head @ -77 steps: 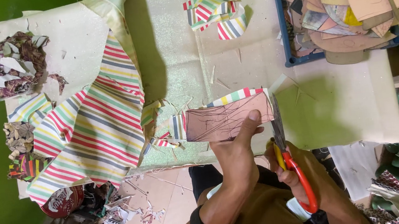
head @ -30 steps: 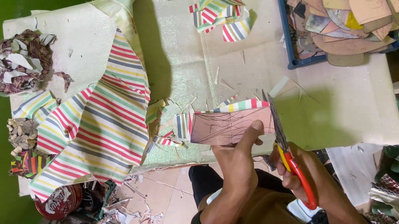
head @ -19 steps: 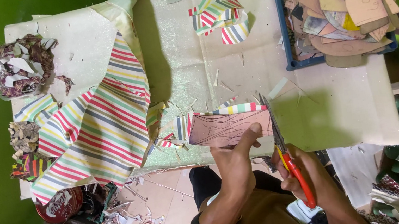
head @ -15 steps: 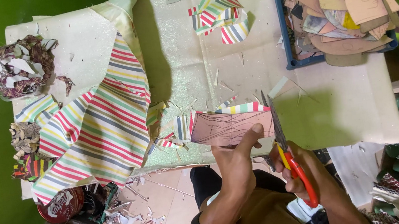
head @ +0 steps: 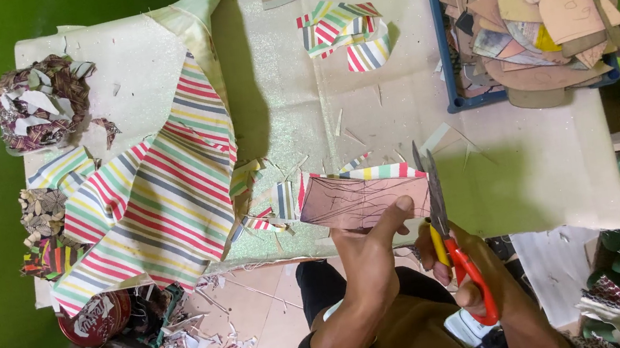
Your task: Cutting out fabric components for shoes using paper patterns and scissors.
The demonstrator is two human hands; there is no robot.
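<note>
a pale worktop [head: 538,164] stands against green walls. at its near edge the left hand [head: 373,242] presses a brown template [head: 355,201] onto a striped fabric piece [head: 375,174], fingers closed on both. the right hand [head: 464,274] is wrapped round the red-handled scissors [head: 446,235], blades nearly shut at the piece's right end. since a moment ago the blades have crept further along that edge, so the cut looks well along. bare worktop lies right of the scissors; striped cloth [head: 166,195] crowds the left, a blue tray [head: 445,64] the far right corner.
</note>
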